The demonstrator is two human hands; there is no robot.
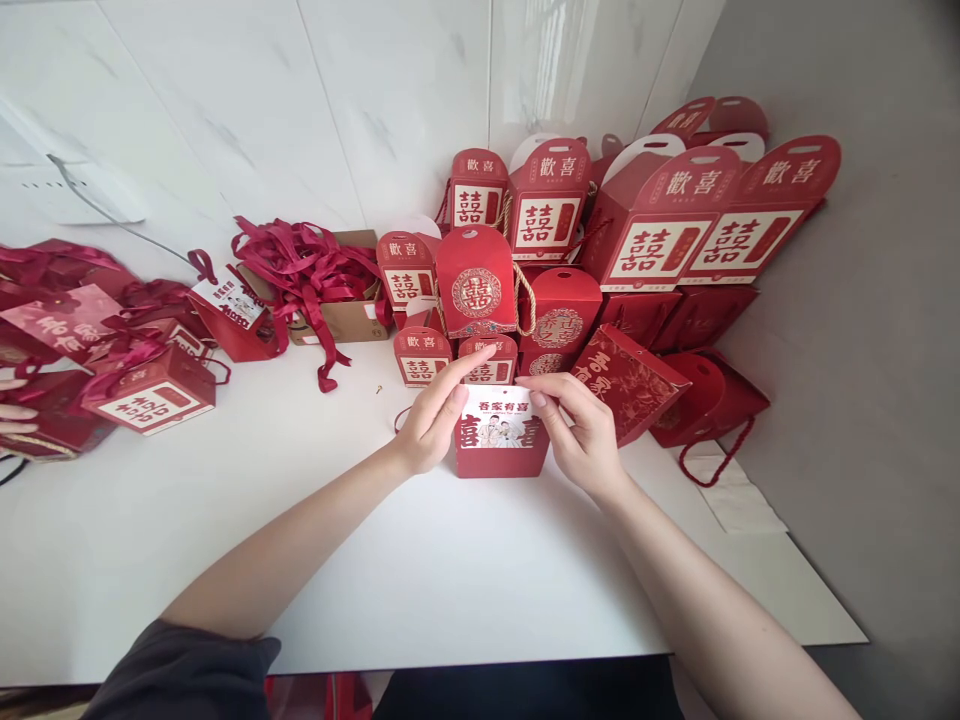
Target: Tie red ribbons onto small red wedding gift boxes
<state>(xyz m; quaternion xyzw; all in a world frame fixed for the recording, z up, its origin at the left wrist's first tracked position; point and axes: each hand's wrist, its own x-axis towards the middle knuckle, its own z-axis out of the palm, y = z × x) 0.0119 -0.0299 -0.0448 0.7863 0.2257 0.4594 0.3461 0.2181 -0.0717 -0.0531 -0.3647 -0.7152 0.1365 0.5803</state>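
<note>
A small red gift box (500,462) stands upright on the table in front of me, its front carrying a white printed card with red characters and a cartoon couple. At its upper left corner is my left hand (431,422), thumb along the edge and index finger stretched across above the top. My right hand (581,428) pinches the upper right corner between thumb and fingers. Both hands grip the box from its sides. The fingertips behind it are partly hidden.
Behind stand stacked red gift boxes (551,195), some with rope handles. A cardboard box (352,325) overflows with dark red ribbons (307,255). More decorated boxes (161,395) lie at the left, near another person's hand (15,408). A grey wall (862,330) bounds the right side.
</note>
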